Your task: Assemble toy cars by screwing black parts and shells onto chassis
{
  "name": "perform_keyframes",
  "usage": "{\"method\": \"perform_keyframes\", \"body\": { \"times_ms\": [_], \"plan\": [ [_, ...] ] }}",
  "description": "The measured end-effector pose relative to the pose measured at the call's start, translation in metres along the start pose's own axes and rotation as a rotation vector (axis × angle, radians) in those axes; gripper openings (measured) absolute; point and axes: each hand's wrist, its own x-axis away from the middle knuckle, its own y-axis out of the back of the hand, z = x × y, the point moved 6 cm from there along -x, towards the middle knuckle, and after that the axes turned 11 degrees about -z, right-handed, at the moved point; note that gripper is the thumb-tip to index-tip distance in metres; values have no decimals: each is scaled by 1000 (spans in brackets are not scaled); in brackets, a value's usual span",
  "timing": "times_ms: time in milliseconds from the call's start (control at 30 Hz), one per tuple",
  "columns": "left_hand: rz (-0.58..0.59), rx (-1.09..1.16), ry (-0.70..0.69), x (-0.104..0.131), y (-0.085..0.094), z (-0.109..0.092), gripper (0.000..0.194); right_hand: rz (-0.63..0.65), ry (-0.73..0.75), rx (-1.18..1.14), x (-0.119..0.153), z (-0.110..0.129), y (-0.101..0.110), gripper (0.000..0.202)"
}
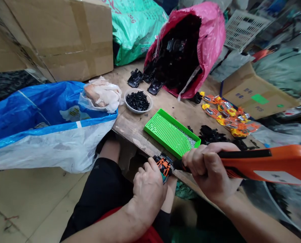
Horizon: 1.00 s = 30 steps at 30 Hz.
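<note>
My left hand (149, 189) is closed around a small orange and black toy vehicle (164, 165) at the table's front edge. The fingers of my right hand (212, 170) wrap round the black front part of an orange power screwdriver (279, 162), whose body extends to the right. Its dark tip points left and reaches the side of the toy vehicle; the exact contact is hidden. Just beyond my hands lies a green perforated tray (165, 133) with small metal screws (188, 136) at its right end.
Behind are a bowl of black parts (138, 101), a pink sack (212, 37) of black pieces and orange-yellow toy parts (226, 113). Loose black parts (212, 135) lie right of the tray. At left stand a blue-white sack (64, 145) and a cardboard box (61, 37).
</note>
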Motion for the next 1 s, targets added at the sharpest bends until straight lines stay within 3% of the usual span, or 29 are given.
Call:
{"method": "perform_keyframes", "body": {
  "times_ms": [533,700,1000],
  "plan": [
    [-19,72,-16,0,-6,3,75,14,-32,20,1,-15,3,14],
    [-125,108,-6,1,-11,4,71,-27,-83,64,-1,-23,2,20],
    [-87,130,2,1,-6,10,72,-123,-117,27,-17,-18,-6,21]
  ]
}}
